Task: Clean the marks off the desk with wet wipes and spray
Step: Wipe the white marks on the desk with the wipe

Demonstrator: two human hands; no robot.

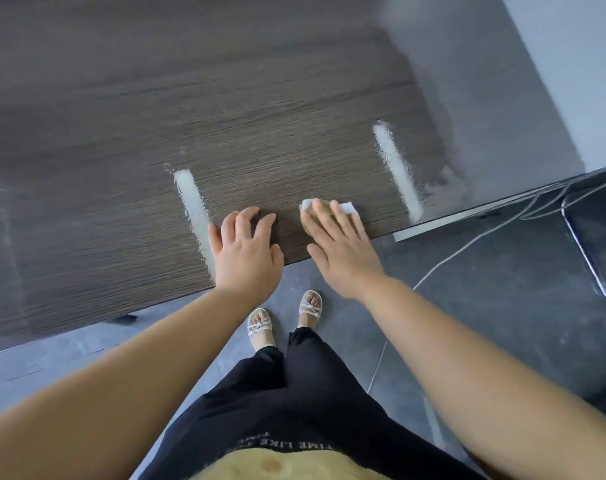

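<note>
Now the desk (260, 98) is filling most of the view, its dark wood grain blurring toward the far side. Two pale marks are lying on it. The left mark (192, 209) is running down to the front edge, and the right mark (396, 168) is sitting nearer the desk's right end. Both are looking whole, so the cleaning is probably at an early stage. No spray is showing.

The likely trouble is coming from position. The wipe (346, 206) is lying between the marks, close to the front edge, and a pull toward the body could be sending it off onto the floor. The left hand (247, 254) is resting just beside the left mark's near end, so a shift of that palm could be smearing it across the grain.

The right hand (343, 251) is pressing the wipe flat, its fingers (329, 220) straight and close together, gripping nothing. The left fingers (256, 220) are lying loosely bent and a little spread, tips touching bare desk and holding nothing.
</note>
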